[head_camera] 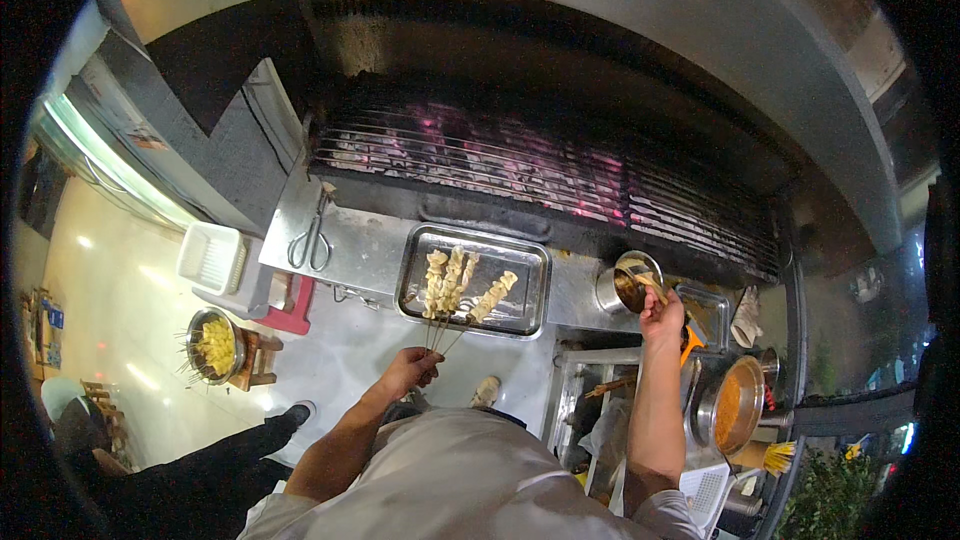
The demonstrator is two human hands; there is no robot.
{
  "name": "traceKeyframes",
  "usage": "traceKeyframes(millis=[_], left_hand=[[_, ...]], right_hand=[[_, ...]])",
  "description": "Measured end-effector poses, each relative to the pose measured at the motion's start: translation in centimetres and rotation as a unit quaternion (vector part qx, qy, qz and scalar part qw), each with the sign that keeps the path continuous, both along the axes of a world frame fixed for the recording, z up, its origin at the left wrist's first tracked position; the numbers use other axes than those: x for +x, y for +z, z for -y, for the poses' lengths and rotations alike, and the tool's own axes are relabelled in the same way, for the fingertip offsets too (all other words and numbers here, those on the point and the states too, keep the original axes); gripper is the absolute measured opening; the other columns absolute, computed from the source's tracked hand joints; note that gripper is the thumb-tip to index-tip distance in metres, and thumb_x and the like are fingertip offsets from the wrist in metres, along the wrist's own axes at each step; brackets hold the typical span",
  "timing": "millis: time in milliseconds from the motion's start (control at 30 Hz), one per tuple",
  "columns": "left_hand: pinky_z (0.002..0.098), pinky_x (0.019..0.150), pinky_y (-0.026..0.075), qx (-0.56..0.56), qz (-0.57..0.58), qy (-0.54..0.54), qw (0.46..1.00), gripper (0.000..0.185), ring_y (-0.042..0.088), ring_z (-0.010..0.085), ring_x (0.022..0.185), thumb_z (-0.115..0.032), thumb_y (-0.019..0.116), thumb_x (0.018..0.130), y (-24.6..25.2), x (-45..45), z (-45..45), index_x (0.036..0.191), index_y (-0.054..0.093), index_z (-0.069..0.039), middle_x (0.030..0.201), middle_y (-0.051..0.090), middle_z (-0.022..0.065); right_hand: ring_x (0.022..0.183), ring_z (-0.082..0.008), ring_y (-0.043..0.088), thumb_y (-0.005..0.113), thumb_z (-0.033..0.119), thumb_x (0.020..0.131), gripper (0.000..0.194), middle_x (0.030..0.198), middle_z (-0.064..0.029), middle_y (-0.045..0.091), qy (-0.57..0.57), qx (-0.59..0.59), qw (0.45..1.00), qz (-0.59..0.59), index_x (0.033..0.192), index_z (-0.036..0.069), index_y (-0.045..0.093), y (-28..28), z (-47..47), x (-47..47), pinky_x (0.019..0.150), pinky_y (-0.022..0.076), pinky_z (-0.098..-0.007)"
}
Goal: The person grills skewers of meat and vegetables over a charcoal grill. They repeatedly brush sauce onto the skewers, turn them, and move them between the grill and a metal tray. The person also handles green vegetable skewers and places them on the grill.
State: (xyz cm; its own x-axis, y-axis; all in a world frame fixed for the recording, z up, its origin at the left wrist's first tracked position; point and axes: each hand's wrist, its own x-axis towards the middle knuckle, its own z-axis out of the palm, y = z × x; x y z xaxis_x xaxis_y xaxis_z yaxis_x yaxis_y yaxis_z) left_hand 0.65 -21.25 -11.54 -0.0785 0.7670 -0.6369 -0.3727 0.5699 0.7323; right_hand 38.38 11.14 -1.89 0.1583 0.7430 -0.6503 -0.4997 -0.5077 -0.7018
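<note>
My left hand is closed around the thin sticks of several skewers of pale meat. Their loaded ends lie over a rectangular metal tray, one skewer fanned apart from the others. My right hand grips the handle of a brush, whose far end is inside a round steel pot. The kind of brush is hard to make out. Beyond the tray, a charcoal grill with metal bars holds glowing coals.
Scissors lie on the counter's left. At right stand a shallow tray, an orange-handled tool and a pan of orange seasoning. A bowl of yellow skewers rests on a wooden stool. Another person's dark-clothed leg extends at lower left.
</note>
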Motion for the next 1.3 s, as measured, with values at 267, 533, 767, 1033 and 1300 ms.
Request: traceKeyframes(millis=[267,533,767,1033,1300], left_hand=[[0.0256,0.047,0.035,0.010,0.151,0.093,0.984,0.023,0.041,0.0099,0.049,-0.026,0.054,0.095,-0.5,1.3,-0.5,0.098,0.060,-0.004,0.062,0.048,-0.0009],[0.0261,0.062,0.042,0.014,0.172,0.110,0.979,0.023,0.055,0.0112,0.068,-0.028,0.055,0.094,0.5,2.0,-1.6,0.101,0.059,-0.007,0.080,0.062,0.0008],[0.0282,0.064,0.043,-0.006,0.025,0.158,0.987,0.024,0.058,0.0122,0.076,-0.031,0.063,0.087,0.3,1.7,-1.9,0.095,0.063,-0.008,0.088,0.067,0.0022],[0.0278,0.062,0.043,-0.001,-0.072,0.173,0.982,0.026,0.059,0.0125,0.077,-0.029,0.063,0.088,-0.1,1.6,-2.0,0.098,0.066,-0.005,0.089,0.067,0.0030],[0.0270,0.061,0.044,-0.003,-0.024,0.135,0.991,0.025,0.062,0.0136,0.079,-0.029,0.058,0.092,-0.2,0.5,-1.8,0.097,0.067,-0.006,0.094,0.069,0.0047]], right_hand=[[0.057,-0.0091,0.057,0.036,0.036,0.099,0.034,0.081,-0.0014,0.065,-0.026,0.008,0.999,0.023,0.109,0.009,0.055,0.8,1.8,-1.7,0.043,0.0376,-0.0232],[0.055,-0.0078,0.056,0.036,0.037,0.099,0.033,0.076,0.0035,0.063,-0.009,-0.008,0.999,0.036,0.100,0.013,0.057,0.7,1.4,-1.8,0.041,0.0375,-0.0229],[0.057,-0.0076,0.056,0.037,0.038,0.099,0.034,0.077,0.0035,0.063,-0.010,-0.008,1.000,0.024,0.102,0.011,0.057,0.6,1.5,-1.6,0.041,0.0375,-0.0225],[0.059,-0.0084,0.058,0.039,0.034,0.098,0.030,0.090,-0.0023,0.067,-0.010,0.003,0.999,0.044,0.109,0.012,0.056,0.5,1.6,-1.1,0.046,0.0365,-0.0232],[0.058,-0.0093,0.055,0.042,0.033,0.097,0.032,0.084,-0.0018,0.066,-0.013,0.029,0.998,0.046,0.106,0.007,0.057,1.6,2.3,-1.0,0.042,0.0365,-0.0225]])
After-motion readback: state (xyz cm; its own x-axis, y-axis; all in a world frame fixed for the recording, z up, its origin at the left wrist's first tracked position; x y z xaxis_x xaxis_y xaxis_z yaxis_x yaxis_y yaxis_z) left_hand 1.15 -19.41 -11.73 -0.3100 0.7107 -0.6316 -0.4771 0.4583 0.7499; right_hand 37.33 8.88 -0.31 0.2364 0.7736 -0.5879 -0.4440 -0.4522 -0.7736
